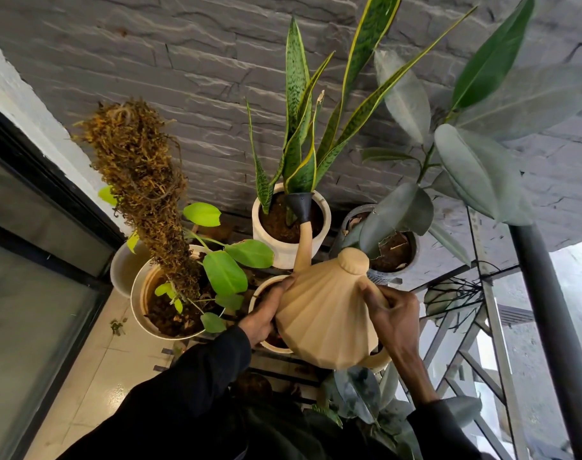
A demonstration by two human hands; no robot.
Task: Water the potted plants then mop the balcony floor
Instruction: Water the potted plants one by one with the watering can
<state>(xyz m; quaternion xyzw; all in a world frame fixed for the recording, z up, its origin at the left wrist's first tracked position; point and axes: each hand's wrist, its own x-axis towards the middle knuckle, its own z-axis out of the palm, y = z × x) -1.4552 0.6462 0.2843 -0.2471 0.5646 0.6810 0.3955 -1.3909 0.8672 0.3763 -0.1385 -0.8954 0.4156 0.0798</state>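
Near centre, the watering can tips forward so its black rose hangs over the far snake-plant pot, right hand curled around its right edge, seemingly the handle, left hand pressed flat steadying its side.

Soft daylight is entering from the blown-out right edge, glinting on glossy cream floor tiles. Wide-angle distortion is tilting the black metal pole; black sleeves are sinking into shadow.
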